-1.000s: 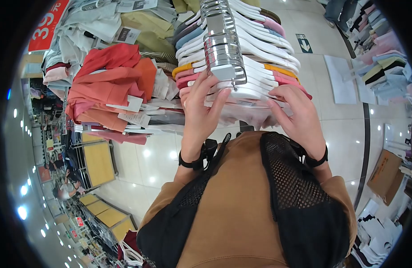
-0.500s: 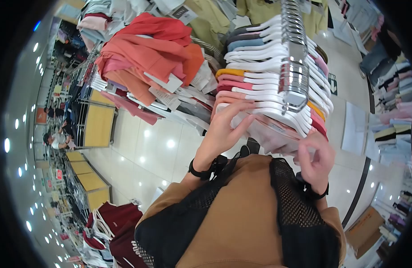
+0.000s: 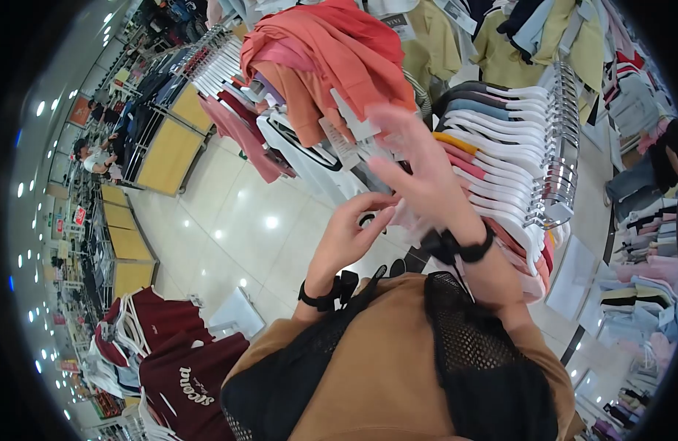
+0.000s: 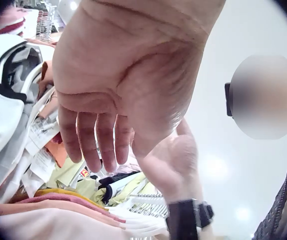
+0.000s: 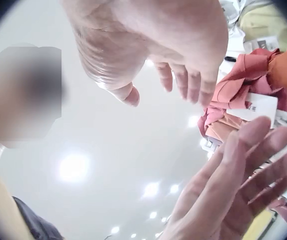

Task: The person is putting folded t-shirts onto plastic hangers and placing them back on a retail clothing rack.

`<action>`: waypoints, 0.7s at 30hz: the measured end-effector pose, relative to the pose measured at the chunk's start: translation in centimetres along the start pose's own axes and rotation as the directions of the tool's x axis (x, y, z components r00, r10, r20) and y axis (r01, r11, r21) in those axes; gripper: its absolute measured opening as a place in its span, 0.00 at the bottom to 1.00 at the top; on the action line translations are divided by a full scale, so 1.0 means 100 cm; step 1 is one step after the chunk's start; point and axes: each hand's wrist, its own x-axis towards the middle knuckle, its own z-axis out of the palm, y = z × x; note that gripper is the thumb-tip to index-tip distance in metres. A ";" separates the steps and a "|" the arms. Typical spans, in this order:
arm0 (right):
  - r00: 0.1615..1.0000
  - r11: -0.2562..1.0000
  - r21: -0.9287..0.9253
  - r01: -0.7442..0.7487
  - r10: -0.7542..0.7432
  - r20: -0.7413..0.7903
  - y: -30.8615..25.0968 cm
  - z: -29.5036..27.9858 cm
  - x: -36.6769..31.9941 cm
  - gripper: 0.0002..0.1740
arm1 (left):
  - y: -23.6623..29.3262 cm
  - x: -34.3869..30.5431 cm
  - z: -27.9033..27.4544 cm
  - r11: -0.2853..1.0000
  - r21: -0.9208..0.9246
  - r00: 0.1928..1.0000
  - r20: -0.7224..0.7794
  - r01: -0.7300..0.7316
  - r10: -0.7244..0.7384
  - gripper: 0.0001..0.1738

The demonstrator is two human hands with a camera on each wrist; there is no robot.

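Note:
The left hand (image 3: 350, 234) hovers before the rack in the head view, fingers loosely extended, holding nothing. Blurred by motion, the right hand (image 3: 420, 165) is raised in front of the coral clothes (image 3: 317, 55), its fingers spread and empty. White hangers (image 3: 504, 162) with garments hang from a chrome rail (image 3: 562, 140) on the right. In the left wrist view the left palm (image 4: 128, 75) faces the camera, with the right hand (image 4: 171, 160) behind it. The right wrist view shows the right hand (image 5: 153, 45) above the left hand (image 5: 223, 185), a gap between them.
Maroon shirts (image 3: 181, 382) hang at lower left. Beyond the tiled floor (image 3: 236, 213) stand racks with yellow panels (image 3: 166, 151) and a distant person (image 3: 96, 158). Light-green clothes (image 3: 501, 51) lie at the top; more garments (image 3: 651, 283) hang at right.
The view has turned left, shifting the hanger rail to the right. Both hands have come away from the hangers; the right hand has swung across to the left and up toward the coral clothes.

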 end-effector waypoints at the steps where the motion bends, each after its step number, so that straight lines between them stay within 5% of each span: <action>1: 0.994 0.968 -0.228 0.109 -0.110 0.009 0.003 0.004 0.022 0.35 | 0.000 -0.005 -0.006 1.000 0.003 1.000 0.000 -0.003 0.003 0.13; 2: 0.976 0.871 -0.445 0.210 -0.214 0.042 0.007 0.005 0.045 0.40 | -0.002 -0.009 -0.013 0.997 -0.075 0.999 -0.045 0.012 -0.015 0.12; 5: 0.916 0.728 -0.605 0.322 -0.402 0.004 0.027 0.005 0.119 0.46 | -0.004 -0.018 -0.034 0.986 -0.163 0.989 -0.131 0.041 -0.063 0.11; 7: 0.824 0.221 -0.957 0.186 -0.566 0.029 0.037 -0.005 0.158 0.42 | -0.009 -0.020 -0.048 0.984 -0.165 0.977 -0.191 0.063 -0.094 0.10; 8: 0.823 0.225 -0.956 0.187 -0.567 0.027 0.032 -0.008 0.169 0.42 | -0.012 -0.022 -0.055 0.985 -0.161 0.977 -0.192 0.064 -0.095 0.10; 9: 0.969 0.239 -0.969 0.060 -0.246 -0.001 0.019 -0.013 0.178 0.40 | -0.017 -0.022 -0.060 0.974 -0.217 0.975 -0.197 0.062 -0.106 0.11; 10: 0.994 0.204 -0.977 -0.062 0.105 -0.041 0.012 -0.016 0.190 0.39 | -0.020 -0.021 -0.065 0.960 -0.275 0.972 -0.205 0.056 -0.116 0.11; 11: 0.994 0.198 -0.979 -0.053 0.104 -0.033 0.014 -0.019 0.205 0.39 | -0.020 -0.018 -0.070 0.959 -0.279 0.971 -0.213 0.049 -0.112 0.11; 13: 0.968 0.336 -0.941 0.034 -0.245 -0.053 0.019 -0.020 0.231 0.33 | -0.014 -0.010 -0.081 0.938 -0.342 0.975 -0.186 0.053 -0.123 0.14; 14: 0.969 0.339 -0.940 0.035 -0.241 -0.050 0.020 -0.020 0.237 0.33 | -0.011 -0.004 -0.084 0.938 -0.343 0.974 -0.189 0.057 -0.128 0.14; 16: 0.897 0.462 -0.846 0.265 -0.441 0.040 0.014 -0.014 0.248 0.16 | -0.001 0.012 -0.090 0.917 -0.386 0.975 -0.223 -0.099 0.012 0.16; 17: 0.830 0.430 -0.838 0.337 -0.555 0.049 0.014 -0.009 0.257 0.16 | 0.005 0.021 -0.093 0.902 -0.409 0.975 -0.216 -0.139 0.052 0.19; 21: 0.835 0.505 -0.806 0.308 -0.550 -0.025 -0.001 0.020 0.266 0.16 | 0.027 0.061 -0.090 0.843 -0.512 0.960 -0.279 -0.164 0.018 0.19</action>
